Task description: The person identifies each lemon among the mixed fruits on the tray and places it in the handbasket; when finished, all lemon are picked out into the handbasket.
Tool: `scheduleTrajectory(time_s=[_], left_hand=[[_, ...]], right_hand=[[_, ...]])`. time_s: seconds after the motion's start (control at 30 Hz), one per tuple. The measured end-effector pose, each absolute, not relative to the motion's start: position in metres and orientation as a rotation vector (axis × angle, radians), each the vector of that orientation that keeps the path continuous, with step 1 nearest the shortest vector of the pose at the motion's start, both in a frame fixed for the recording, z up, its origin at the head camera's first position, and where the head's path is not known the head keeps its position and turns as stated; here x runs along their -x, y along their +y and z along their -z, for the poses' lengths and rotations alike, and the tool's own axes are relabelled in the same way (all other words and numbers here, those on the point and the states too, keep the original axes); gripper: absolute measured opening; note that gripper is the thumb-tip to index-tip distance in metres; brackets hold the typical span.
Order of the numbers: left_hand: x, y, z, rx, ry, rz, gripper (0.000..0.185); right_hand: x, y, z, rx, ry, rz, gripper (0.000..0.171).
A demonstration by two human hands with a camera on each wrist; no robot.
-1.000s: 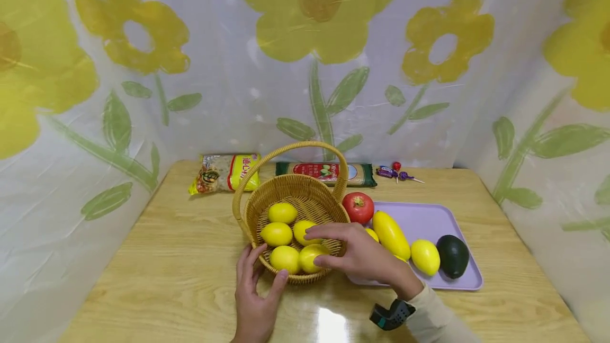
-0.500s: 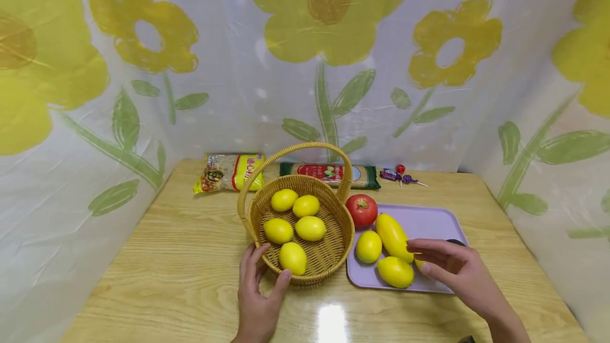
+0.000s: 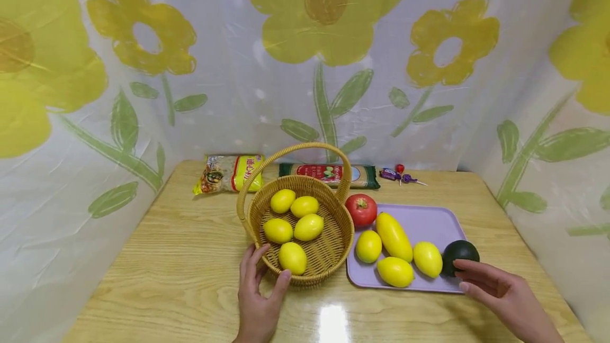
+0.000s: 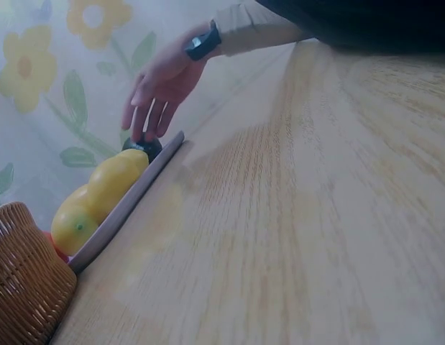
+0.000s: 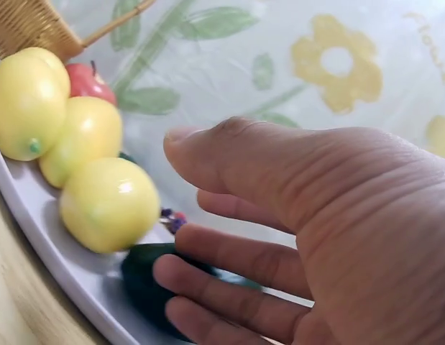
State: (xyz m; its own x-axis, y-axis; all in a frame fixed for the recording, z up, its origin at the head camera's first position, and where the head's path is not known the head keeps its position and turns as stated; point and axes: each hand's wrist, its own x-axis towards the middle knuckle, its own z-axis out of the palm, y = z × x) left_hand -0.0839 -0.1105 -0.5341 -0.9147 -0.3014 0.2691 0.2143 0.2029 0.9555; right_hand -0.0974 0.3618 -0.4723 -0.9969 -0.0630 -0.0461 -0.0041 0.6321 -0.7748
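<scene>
A round wicker basket (image 3: 299, 274) with a tall handle holds several lemons (image 3: 308, 227). My left hand (image 3: 259, 290) grips its front left rim, thumb and fingertips set apart along the edge. On the lilac tray (image 3: 424, 216) lie three lemons (image 3: 427, 259), a long yellow fruit (image 3: 393, 237) and a dark green avocado (image 3: 458, 254). My right hand (image 3: 500, 291) is at the avocado, its fingers loosely bent and thumb apart. In the right wrist view, a gap shows between that thumb and the fingers, with the avocado (image 5: 147, 277) just beyond the fingertips.
A red pomegranate (image 3: 361, 210) sits between basket and tray. Along the back lie a yellow food packet (image 3: 229, 173), a green and red noodle packet (image 3: 364, 177) and wrapped lollipops (image 3: 409, 179). Floral cloth (image 3: 214, 94) walls the wooden table (image 3: 181, 279).
My right hand has left the basket and moved right across the tray to the avocado. The lemons in the basket have shifted about. My left hand stays at the basket's rim.
</scene>
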Motion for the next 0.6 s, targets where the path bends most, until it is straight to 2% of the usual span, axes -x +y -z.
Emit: scheduleTrajectory(time_s=[0.33,0.6], left_hand=[[0.082,-0.110,0.534,-0.117,-2.126,1.739,0.061],[0.083,-0.110,0.532,-0.126,-2.123,1.738,0.062]], right_hand=[[0.128,0.337,0.489,0.229,2.846,1.371,0.051],[0.142,0.326,0.503,0.305,3.023,1.407,0.047]])
